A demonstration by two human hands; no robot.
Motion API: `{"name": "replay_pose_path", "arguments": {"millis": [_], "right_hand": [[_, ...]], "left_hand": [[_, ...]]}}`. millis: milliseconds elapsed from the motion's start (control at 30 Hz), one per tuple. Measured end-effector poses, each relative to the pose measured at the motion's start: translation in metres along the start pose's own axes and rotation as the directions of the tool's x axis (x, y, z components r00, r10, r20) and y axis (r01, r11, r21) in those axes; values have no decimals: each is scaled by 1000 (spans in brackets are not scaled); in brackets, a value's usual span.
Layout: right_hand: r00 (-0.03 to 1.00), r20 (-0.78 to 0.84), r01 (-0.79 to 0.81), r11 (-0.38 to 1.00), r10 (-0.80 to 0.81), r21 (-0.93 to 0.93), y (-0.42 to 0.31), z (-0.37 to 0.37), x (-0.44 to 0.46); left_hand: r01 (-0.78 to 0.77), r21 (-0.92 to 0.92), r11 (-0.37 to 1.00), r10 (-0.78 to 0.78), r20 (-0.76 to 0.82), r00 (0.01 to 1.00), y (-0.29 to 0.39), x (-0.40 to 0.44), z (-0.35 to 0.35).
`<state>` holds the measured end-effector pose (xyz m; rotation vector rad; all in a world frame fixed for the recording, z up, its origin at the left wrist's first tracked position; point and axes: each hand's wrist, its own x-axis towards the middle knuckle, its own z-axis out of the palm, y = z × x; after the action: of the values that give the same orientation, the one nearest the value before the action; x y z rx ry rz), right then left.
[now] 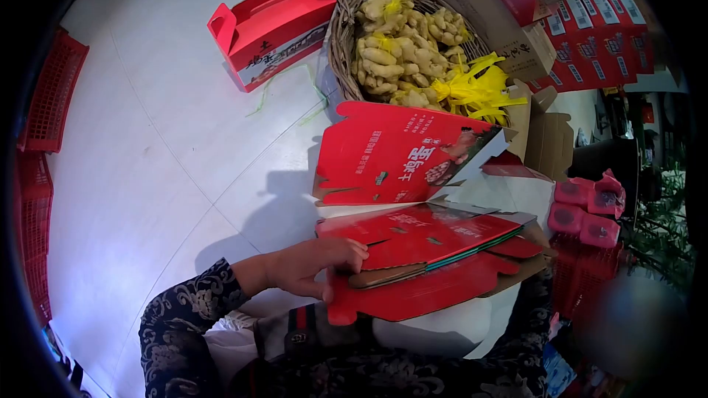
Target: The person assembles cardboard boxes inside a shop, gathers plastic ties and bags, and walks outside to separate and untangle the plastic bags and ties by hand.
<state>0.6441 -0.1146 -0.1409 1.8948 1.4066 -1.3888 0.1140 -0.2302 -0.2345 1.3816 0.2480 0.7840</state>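
My left hand (313, 264) is at the left end of a stack of flat red cartons (435, 250), its thumb and fingers pinching the edge. The cartons lie across my lap, folded flat, with brown cardboard inner faces at their edges. Just beyond them stands a red printed carton panel (398, 155) with white lettering and a picture of eggs. My right sleeve reaches toward the right end of the stack, where the cartons hide my right hand.
A wicker basket (343, 51) of ginger with yellow mesh stands ahead. Left of it is a folded red handled box (276, 26). Red crates (55, 92) line the far left. Pink-wrapped packs (586, 210) and brown boxes are at the right.
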Motion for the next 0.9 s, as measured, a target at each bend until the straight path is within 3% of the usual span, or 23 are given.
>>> {"name": "replay_pose_path", "arguments": {"millis": [67,100,133,167,200,267,333,400,500,533,633,733,767,833,900], "right_hand": [[980,-195,-64,977,23,-206,-1,-50,2],[925,-381,-138,938,7,-317,-25,-64,1],[906,-420,-78,961,-43,-267,-19,-91,12],[895,-419,-18,927,-152,-374,-58,-100,11],[877,-404,39,878,-259,-478,-115,-98,3],[848,-262,333,848,-461,-413,-193,-75,7],[831,-142,413,768,-537,-489,-248,-39,23],[642,-34,467,426,-766,-774,-274,-6,44],[799,73,399,436,-596,-807,-299,23,58],[810,112,415,426,-576,-804,-299,25,60],[802,196,487,428,-564,-762,-289,27,50],[681,146,616,454,-717,-644,-285,16,25],[615,91,666,453,-784,-593,-286,12,20],[626,-61,753,623,-777,-211,-295,20,10],[690,-159,723,683,-706,105,-303,33,5]], "left_hand": [[-38,22,999,38,3,999,0,3,2],[-34,16,999,34,-13,999,0,3,3],[-28,12,1000,28,-29,999,1,2,4],[-33,17,999,34,-23,999,1,3,4],[-38,23,999,38,-18,999,3,4,3],[-46,35,998,46,-9,999,4,6,3],[-59,47,997,59,-3,998,5,8,3],[-59,59,997,60,-1,998,5,8,4],[-85,87,993,82,31,996,4,6,1],[-96,100,990,92,45,995,5,6,-1],[110,-100,989,-118,-78,990,32,3,1],[38,330,943,-18,-61,998,22,4,7],[51,378,924,-25,-75,997,17,5,7],[77,454,887,-35,-102,994,5,10,12],[67,480,875,0,-139,990,-7,11,16]]}}
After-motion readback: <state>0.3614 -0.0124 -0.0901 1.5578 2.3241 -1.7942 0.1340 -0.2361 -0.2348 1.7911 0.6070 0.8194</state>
